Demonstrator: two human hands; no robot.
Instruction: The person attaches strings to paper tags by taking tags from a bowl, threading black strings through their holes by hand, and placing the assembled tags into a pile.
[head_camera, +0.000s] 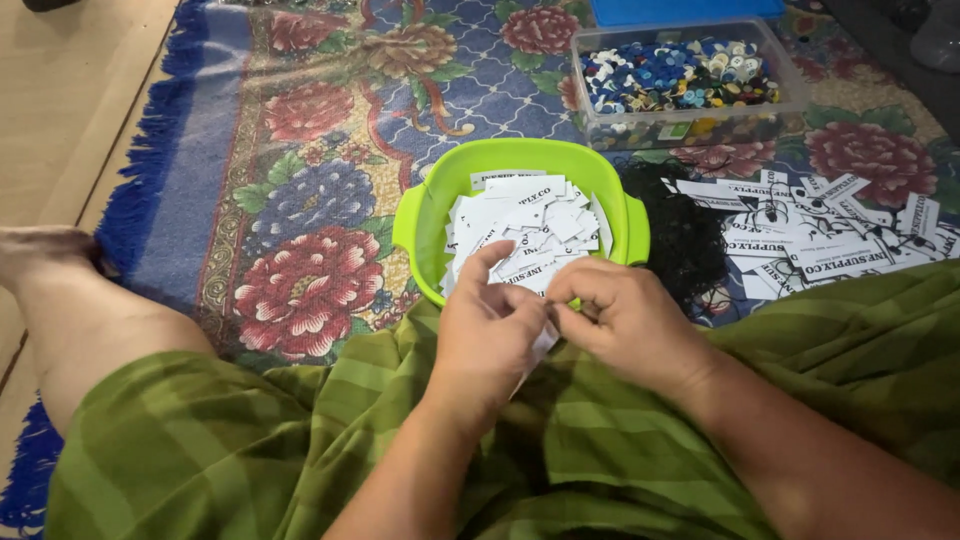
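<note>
My left hand and my right hand meet over my lap, just in front of a lime green basin. Between them they pinch a small white paper tag, its lower edge showing under my left palm. The basin is filled with several white printed paper tags. My fingertips touch each other at the basin's near rim. What my right fingers grip beyond the tag is hidden.
A clear plastic box of blue, white and yellow buttons stands behind the basin. A black thread pile and a heap of finished white tags lie to the right. Flowered carpet, green checked cloth over my legs, wooden floor left.
</note>
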